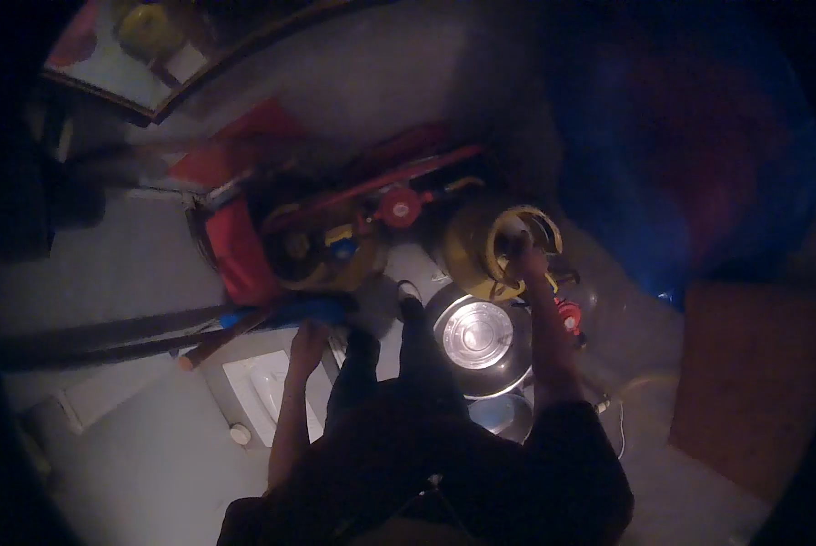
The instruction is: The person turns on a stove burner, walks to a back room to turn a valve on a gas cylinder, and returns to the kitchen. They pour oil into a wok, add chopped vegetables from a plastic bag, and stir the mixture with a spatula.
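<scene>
My right hand (pixel 532 262) reaches into the round collar on top of a yellow gas cylinder (pixel 467 244), its fingers closed around the valve. The light is dim there, so the fingertips are hard to make out. Beside that forearm lies a red gas regulator (pixel 568 318) on a hose. Lower left, my left hand (pixel 309 342) hangs close to a blue object (pixel 312 310) and a wooden handle (pixel 210 348); its fingers are too dark to read. Another yellow cylinder (pixel 358 264) stands left of the first, with a red regulator (pixel 401 208) above it.
A round shiny metal vessel (pixel 478 335) sits near my feet, with a bluish basin (pixel 503 415) below it. A red container (pixel 238 250) stands at left. Blue and red sheeting (pixel 690 136) hangs at upper right, above a brown board (pixel 745 382).
</scene>
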Demonstrator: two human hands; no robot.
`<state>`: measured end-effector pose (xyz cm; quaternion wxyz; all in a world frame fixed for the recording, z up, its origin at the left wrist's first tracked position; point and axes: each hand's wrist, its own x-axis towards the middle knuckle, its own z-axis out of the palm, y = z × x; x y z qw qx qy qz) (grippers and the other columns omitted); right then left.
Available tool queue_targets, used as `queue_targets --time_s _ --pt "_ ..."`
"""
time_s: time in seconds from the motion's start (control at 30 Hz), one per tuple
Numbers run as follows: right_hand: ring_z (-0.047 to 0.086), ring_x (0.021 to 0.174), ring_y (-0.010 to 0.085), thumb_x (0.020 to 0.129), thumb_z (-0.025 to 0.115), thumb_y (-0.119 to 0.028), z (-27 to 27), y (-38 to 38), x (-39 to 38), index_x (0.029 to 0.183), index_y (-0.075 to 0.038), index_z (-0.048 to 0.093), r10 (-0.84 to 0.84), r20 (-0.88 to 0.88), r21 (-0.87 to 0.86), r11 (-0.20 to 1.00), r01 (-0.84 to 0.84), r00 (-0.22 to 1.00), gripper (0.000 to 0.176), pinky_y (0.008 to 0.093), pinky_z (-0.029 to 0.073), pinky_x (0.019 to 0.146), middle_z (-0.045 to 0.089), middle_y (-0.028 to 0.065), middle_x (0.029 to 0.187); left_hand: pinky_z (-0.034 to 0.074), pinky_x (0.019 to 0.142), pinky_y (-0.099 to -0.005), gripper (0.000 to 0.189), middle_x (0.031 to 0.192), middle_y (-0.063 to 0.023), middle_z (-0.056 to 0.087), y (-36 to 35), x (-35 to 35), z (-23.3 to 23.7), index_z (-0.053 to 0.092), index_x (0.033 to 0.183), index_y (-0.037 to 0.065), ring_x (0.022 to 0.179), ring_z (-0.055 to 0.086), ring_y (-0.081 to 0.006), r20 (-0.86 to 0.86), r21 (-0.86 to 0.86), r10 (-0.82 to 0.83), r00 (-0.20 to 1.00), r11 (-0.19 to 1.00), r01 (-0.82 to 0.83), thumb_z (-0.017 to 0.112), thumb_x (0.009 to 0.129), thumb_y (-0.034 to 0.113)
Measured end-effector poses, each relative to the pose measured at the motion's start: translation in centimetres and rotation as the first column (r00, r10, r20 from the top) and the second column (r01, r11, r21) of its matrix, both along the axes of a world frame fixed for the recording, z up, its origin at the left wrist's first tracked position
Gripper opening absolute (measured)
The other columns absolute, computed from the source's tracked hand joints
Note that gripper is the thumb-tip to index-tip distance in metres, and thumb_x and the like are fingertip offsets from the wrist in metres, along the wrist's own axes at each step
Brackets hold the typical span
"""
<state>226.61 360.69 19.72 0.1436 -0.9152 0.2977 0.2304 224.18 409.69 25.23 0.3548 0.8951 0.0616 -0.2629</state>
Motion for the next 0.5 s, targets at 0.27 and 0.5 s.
queue_targets --time_s 0.27,0.5 --pt "0.056 0.084 0.0383 0.074 0.054 -0.031 -3.0 -1.2 -1.8 0.121 -0.019 0.038 0.113 0.237 -0.118 0.989 -0.087 0.965 0.05 0.046 0.047 0.07 0.054 0.02 0.102 0.042 0.078 -0.0408 0.034 0.096 -0.0199 0.056 -1.5 -0.6 0.2 0.049 0.106 0.003 0.094 0.052 -0.0362 0.031 0.009 -0.168 0.985 0.986 0.167 0.049 0.082 0.028" --pt "0.055 0.082 0.0385 0.072 0.059 -0.023 1.5 5.5 -9.1 0.115 -0.008 0.043 0.015 0.774 -0.163 0.971 0.176 0.632 0.048 0.0424 0.045 0.072 0.052 0.0198 0.1 0.043 0.077 -0.0387 0.032 0.093 -0.018 0.058 2.0 -2.5 -3.3 0.052 0.101 0.003 0.091 0.055 -0.0316 0.003 -0.103 -0.399 0.917 0.912 0.398 0.049 0.083 0.029"
